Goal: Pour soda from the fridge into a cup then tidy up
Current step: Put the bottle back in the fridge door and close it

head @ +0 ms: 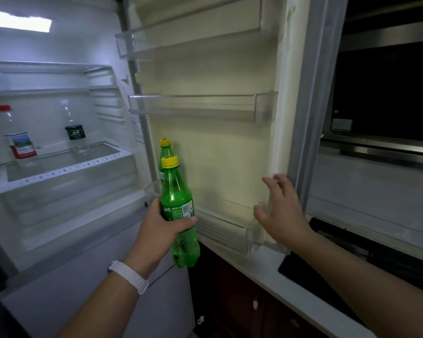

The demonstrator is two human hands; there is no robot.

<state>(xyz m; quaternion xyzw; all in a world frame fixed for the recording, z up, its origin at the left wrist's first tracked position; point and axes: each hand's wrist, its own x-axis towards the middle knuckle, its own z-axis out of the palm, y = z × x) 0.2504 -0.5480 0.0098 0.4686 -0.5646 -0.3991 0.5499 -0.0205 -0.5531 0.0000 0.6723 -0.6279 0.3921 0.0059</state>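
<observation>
My left hand (160,228) grips a green soda bottle (177,196) with a yellow cap around its labelled middle, held upright in front of the open fridge door (220,152). A second green bottle (165,148) with a yellow cap stands right behind it in the lowest door bin. My right hand (282,211) is spread open near the door's right edge, fingers apart, holding nothing; I cannot tell whether it touches the door. No cup is in view.
Inside the lit fridge, a red-capped bottle (17,137) and a clear bottle with a dark label (75,132) stand on a glass shelf (66,164). Two door bins (198,108) hang above. A white counter (279,276) with a black cooktop (352,259) lies at right.
</observation>
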